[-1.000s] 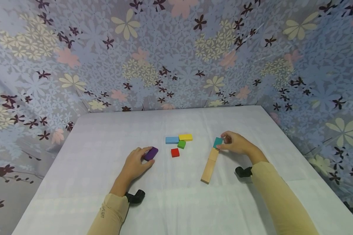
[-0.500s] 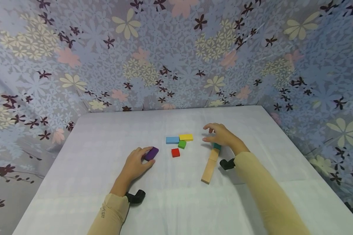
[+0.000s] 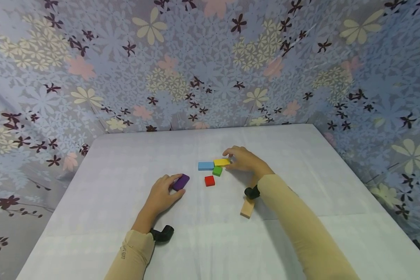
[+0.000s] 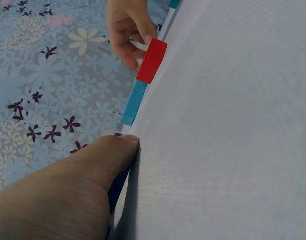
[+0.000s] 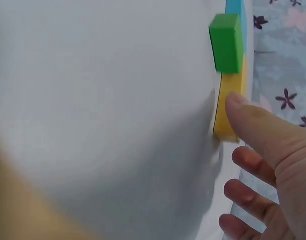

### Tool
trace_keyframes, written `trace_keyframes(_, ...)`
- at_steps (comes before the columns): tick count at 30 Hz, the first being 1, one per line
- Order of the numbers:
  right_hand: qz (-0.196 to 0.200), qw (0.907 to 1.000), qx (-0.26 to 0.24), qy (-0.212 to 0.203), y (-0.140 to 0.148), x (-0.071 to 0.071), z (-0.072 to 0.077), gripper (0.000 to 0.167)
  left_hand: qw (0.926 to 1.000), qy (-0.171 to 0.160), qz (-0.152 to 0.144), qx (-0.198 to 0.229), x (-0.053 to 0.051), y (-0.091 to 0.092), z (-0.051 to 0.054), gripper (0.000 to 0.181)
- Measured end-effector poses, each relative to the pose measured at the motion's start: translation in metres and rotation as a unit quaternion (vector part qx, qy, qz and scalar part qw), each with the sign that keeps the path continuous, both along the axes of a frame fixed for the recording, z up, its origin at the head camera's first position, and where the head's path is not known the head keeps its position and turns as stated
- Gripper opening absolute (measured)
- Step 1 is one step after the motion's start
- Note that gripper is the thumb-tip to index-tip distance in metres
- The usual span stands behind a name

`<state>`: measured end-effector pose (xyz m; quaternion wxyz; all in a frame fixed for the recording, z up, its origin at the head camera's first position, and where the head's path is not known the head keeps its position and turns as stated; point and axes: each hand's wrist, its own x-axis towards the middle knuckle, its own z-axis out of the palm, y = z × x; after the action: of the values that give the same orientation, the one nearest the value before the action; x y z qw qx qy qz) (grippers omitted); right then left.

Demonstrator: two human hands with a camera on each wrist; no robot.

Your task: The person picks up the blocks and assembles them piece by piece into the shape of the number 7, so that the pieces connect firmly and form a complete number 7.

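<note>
My left hand point(image 3: 163, 195) holds the purple block point(image 3: 182, 182) on the table between thumb and fingers; in the left wrist view the thumb covers much of it. My right hand point(image 3: 245, 159) reaches over the right end of the yellow block point(image 3: 221, 163). Its thumb overlaps the block in the right wrist view point(image 5: 260, 125), while the other visible fingers bend loosely below. A light blue block point(image 3: 205, 166) lies left of the yellow one, and a green block point(image 3: 217, 171) sits in front of them. Nearer stands a red block point(image 3: 209, 181).
Plain wooden blocks point(image 3: 247, 209) form a row at the right, partly hidden under my right arm. A teal block point(image 4: 174, 3) shows at the top edge of the left wrist view. Floral cloth point(image 3: 210, 77) hangs behind the white-covered table point(image 3: 126, 151).
My right hand has let go of the teal block at the far end of the wooden row and moved left to the yellow block. The left hand has stayed at the purple block.
</note>
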<state>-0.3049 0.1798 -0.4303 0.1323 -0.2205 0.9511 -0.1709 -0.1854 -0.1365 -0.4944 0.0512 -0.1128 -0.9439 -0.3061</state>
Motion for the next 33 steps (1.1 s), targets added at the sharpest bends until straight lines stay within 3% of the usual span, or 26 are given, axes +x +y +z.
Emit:
trace_keyframes(10,0.045,0.9981,0.042,-0.013,-0.011,0.002,0.003,0.055,1.0,0.002,-0.003,-0.004,-0.002,0.001,0.0,0.059)
trace_keyframes(20,0.054,0.9939,0.082,-0.05,-0.014,-0.003,0.005,0.062,0.9999,-0.013,0.002,-0.008,0.0,0.001,0.002,0.059)
trace_keyframes(33,-0.007,0.9916,0.062,-0.113,-0.017,0.0,0.01,0.069,0.9999,-0.01,0.004,-0.009,0.0,0.0,-0.001,0.059)
